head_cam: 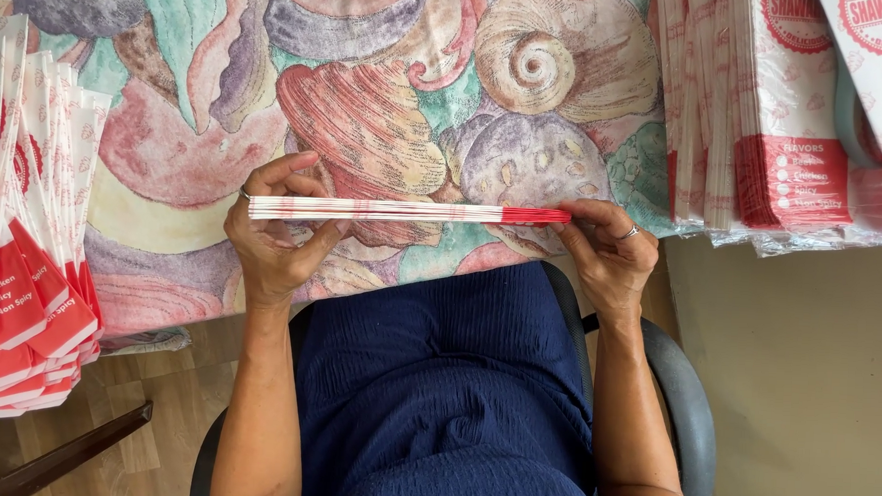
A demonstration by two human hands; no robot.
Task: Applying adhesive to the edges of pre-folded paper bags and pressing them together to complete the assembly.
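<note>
- Overhead: table under a seashell-print cloth (pixel 388 97); wood floor lower left, grey chair (pixel 687 408) beneath the seated person.
- Left hand (pixel 273 236) and right hand (pixel 609 250) both pinch the ends of a flat bundle of white-and-red paper bags (pixel 403 212) — held level at the table's near edge.
- Bag stacks flank both sides — left stack (pixel 24 260), right stack (pixel 774 124); cloth between lies open.

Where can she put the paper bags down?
Bare seashell tablecloth lies beyond the bag bundle held by the left hand and right hand. The left bag pile and right bag stacks crowd both sides.
</note>
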